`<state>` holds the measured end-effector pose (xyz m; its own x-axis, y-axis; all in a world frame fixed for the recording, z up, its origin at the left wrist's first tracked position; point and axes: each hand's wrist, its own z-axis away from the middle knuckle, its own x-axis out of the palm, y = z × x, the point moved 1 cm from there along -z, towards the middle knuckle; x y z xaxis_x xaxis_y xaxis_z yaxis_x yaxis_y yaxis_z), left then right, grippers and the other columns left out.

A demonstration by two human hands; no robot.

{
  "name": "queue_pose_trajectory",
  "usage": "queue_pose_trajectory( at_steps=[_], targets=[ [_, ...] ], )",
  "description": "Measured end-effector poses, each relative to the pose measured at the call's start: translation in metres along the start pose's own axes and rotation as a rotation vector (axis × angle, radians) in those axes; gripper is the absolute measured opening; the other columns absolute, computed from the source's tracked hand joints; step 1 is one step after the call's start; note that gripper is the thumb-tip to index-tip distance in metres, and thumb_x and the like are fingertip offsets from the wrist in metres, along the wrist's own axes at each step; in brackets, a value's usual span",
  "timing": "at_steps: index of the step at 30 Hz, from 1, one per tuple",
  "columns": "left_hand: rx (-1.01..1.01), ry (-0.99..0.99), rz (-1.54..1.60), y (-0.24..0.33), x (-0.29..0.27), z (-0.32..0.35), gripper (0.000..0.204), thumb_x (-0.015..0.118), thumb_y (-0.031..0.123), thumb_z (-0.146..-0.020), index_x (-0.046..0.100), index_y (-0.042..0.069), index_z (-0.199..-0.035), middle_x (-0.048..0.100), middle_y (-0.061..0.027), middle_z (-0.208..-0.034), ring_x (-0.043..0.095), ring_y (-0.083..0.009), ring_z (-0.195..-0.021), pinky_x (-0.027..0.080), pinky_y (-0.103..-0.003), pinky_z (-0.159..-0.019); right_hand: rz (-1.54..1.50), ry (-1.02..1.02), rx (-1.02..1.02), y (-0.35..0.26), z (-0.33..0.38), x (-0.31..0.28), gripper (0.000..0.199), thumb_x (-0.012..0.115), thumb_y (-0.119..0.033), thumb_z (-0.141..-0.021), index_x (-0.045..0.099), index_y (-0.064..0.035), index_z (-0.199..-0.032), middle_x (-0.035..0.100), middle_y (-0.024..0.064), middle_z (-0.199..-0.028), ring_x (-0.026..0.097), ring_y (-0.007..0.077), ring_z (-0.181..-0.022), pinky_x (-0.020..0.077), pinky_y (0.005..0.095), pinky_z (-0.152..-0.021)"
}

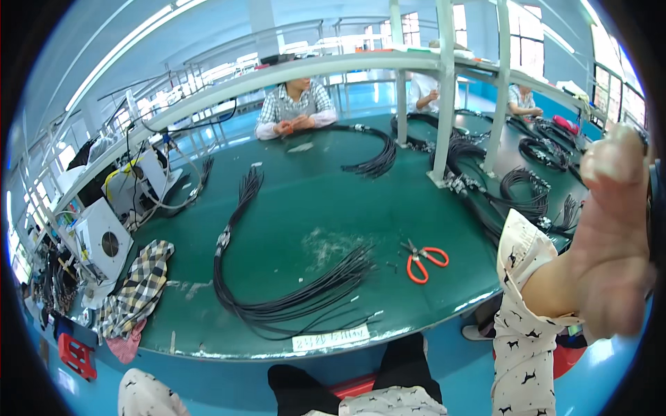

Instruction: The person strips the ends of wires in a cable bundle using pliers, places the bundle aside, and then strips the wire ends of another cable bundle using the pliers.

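- Black wires [260, 310], gathered in a long bundle, lie in a U-shaped curve on the green table [305, 201], their loose ends fanned out toward the middle.
- A silvery wrap [223, 240] circles the bundle on its left stretch.
- Red-handled scissors [417, 256] lie on the table to the right of the fanned ends, apart from them, handles spread.
- The right hand [614, 243] is raised at the far right, close to the camera and blurred; whether its fingers are wide or narrow, I cannot tell. More dark bundles [472, 156] lie on the table behind it.
- At the lower left only a pale sleeve [149, 395] shows; the left hand is out of view, its fingers impossible to judge.
- A handwritten white strip [331, 338] sits at the near edge.
- A checked cloth [135, 291] hangs over the left edge, above a red stool [76, 357].
- Across the table sits a co-worker [297, 104], hands together.
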<state>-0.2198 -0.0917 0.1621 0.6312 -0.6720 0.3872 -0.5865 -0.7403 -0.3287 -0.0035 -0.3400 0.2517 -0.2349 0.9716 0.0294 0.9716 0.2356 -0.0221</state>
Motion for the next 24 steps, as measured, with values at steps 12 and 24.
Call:
queue_pose_trajectory(
  at_steps=[12, 24],
  targets=[
    [-0.243, -0.237, -0.128, 0.009, -0.021, 0.049, 0.015, 0.058, 0.015, -0.069, 0.055, 0.004, -0.078, 0.055, -0.0081, -0.074, 0.053, -0.0188, -0.072, 0.044, -0.034, -0.065, 0.59, -0.755, 0.795, 0.129, 0.223, -0.005, 0.023, 0.064, -0.016, -0.07, 0.056, -0.0019, -0.086, 0.054, 0.0134, -0.083, 0.055, 0.0278, -0.077, 0.0454, 0.0337, -0.067],
    [-0.792, -1.565, -0.441, -0.046, 0.039, 0.236, 0.02, 0.063, 0.01, -0.07, 0.052, 0.003, -0.085, 0.047, -0.0126, -0.08, 0.052, -0.0281, -0.071, 0.044, -0.034, -0.061, 0.896, -1.04, 0.845, 0.159, 0.263, 0.005, 0.03, 0.067, -0.021, -0.062, 0.057, 0.0014, -0.079, 0.057, 0.0176, -0.08, 0.057, 0.0324, -0.073, 0.0475, 0.0385, -0.064]
  ],
)
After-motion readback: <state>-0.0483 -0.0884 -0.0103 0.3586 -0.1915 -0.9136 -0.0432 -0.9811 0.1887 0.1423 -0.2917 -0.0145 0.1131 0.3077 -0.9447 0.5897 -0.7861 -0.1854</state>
